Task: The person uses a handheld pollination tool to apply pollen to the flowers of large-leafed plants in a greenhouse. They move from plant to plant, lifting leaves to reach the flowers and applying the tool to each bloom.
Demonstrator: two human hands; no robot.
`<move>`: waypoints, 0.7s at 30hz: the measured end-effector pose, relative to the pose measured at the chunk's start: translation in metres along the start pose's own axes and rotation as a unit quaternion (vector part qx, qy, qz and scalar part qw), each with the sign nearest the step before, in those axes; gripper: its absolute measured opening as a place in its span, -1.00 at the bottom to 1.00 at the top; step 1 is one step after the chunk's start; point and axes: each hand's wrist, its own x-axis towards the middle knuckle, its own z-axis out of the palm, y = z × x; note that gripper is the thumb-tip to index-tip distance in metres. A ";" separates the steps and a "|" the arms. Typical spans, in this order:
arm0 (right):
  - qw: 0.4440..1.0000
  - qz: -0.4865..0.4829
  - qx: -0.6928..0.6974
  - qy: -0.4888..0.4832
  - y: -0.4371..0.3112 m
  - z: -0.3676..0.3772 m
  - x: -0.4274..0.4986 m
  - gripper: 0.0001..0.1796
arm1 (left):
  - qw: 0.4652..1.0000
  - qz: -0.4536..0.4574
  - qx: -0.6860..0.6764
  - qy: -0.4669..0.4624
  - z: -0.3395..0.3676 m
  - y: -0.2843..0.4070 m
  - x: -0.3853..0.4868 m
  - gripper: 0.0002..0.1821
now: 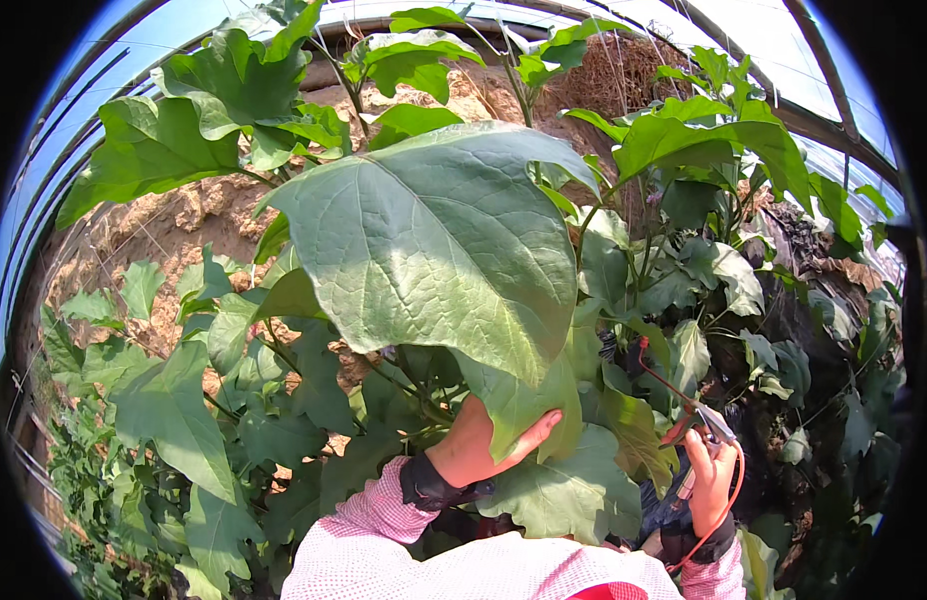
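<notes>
In the lower middle, my left hand (471, 450) reaches in among the leaves of an eggplant plant. A broad eggplant leaf (433, 247) fills the middle of the view above it. The thumb points right beside the leaf's lower lobe; the fingers are hidden by foliage, so I cannot tell whether they grip anything. At the lower right, my right hand (709, 480) is closed around a small hand-held tool (711, 424). From it a thin red wand (666, 381) points up and left to a red tip. An orange tube or cord (737, 480) loops down past my wrist.
Eggplant foliage (178, 420) crowds the left, and more (726, 277) stands at the right. Behind rises a rough earth wall (201, 214). Curved greenhouse ribs (820, 56) and plastic film arch overhead. Thin support strings hang by the stems. Dark plastic sheeting (793, 247) lies at the right.
</notes>
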 end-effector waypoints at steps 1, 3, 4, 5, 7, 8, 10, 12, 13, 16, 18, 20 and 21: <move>0.999 -0.002 0.009 -0.035 0.001 -0.006 0.014 -0.67 | 0.994 0.066 0.075 0.038 -0.002 0.005 -0.003 -0.83; 0.996 0.007 0.032 -0.077 -0.002 -0.020 0.037 -0.69 | 0.981 -0.151 -0.060 0.109 0.002 0.023 -0.011 -0.84; 0.994 0.012 0.020 -0.106 -0.005 -0.032 0.047 -0.70 | 0.973 -0.177 -0.027 0.147 0.004 0.031 -0.013 -0.83; 0.991 0.022 0.017 -0.129 -0.008 -0.042 0.058 -0.70 | 0.953 -0.241 -0.023 0.183 0.006 0.043 -0.018 -0.83; 0.989 0.021 0.034 -0.142 -0.012 -0.057 0.074 -0.69 | 0.923 -0.275 0.012 0.268 0.009 0.062 -0.023 -0.72; 0.987 0.053 0.038 -0.149 -0.015 -0.069 0.082 -0.67 | 0.898 -0.296 -0.005 0.325 0.013 0.070 -0.025 -0.70; 0.979 0.065 0.073 -0.178 -0.017 -0.087 0.099 -0.66 | 0.849 -0.346 -0.021 0.399 0.015 0.082 -0.031 -0.75; 0.971 0.064 0.074 -0.216 -0.015 -0.104 0.115 -0.64 | 0.775 -0.452 0.027 0.440 0.014 0.095 -0.045 -0.69; 0.968 0.075 0.076 -0.226 -0.015 -0.112 0.122 -0.64 | 0.758 -0.456 0.066 0.461 0.018 0.101 -0.053 -0.53; 0.958 0.081 0.104 -0.254 -0.009 -0.128 0.137 -0.64 | 0.683 -0.547 0.161 0.458 0.019 0.112 -0.080 -0.53; 0.952 0.095 0.123 -0.262 -0.005 -0.138 0.142 -0.64 | 0.669 -0.552 0.206 0.453 0.016 0.122 -0.097 -0.55; 0.947 0.097 0.139 -0.271 0.000 -0.150 0.142 -0.63 | 0.657 -0.536 0.234 0.476 0.015 0.129 -0.106 -0.57; 0.948 0.104 0.140 -0.268 0.002 -0.156 0.142 -0.63 | 0.594 -0.600 0.190 0.501 0.009 0.136 -0.106 -0.73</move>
